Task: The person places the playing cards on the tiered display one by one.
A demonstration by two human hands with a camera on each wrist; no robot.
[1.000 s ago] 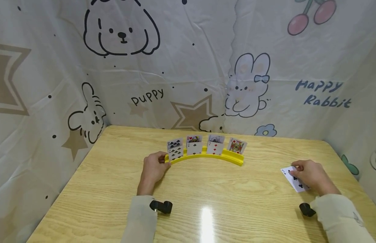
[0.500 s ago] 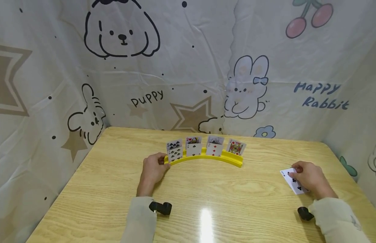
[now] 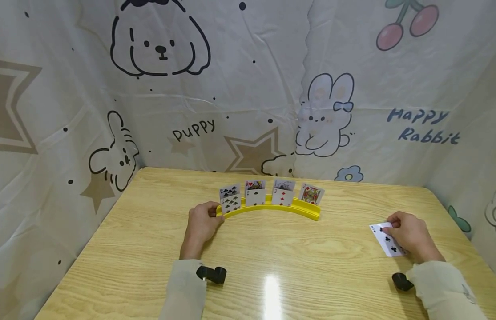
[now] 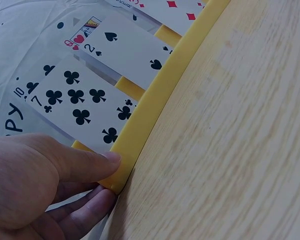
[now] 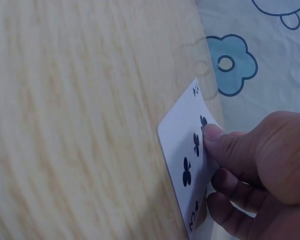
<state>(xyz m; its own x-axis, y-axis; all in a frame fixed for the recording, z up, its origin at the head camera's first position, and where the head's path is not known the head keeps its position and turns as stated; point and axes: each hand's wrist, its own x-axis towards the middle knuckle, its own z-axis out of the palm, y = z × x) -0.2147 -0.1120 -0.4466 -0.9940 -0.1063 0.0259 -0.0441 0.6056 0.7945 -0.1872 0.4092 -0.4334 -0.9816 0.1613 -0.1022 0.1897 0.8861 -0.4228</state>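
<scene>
At the left end of a yellow curved card holder, my left hand grips the rail, thumb in front and fingers behind. A seven of clubs stands nearest that hand, with a ten of clubs behind it. Further along come a two of spades before a queen of hearts, then a three of diamonds before a grey picture card. A diamond court card stands alone at the right. My right hand pinches a three of clubs, face showing, thumb on top.
The wooden table runs back to a patterned cloth hanging behind and at both sides. Black wrist cameras sit by the left sleeve and the right sleeve. A bright light reflection lies near the front.
The three of clubs and my right hand have barely shifted. My left hand stays on the holder's end, and the cards in the holder stand as before.
</scene>
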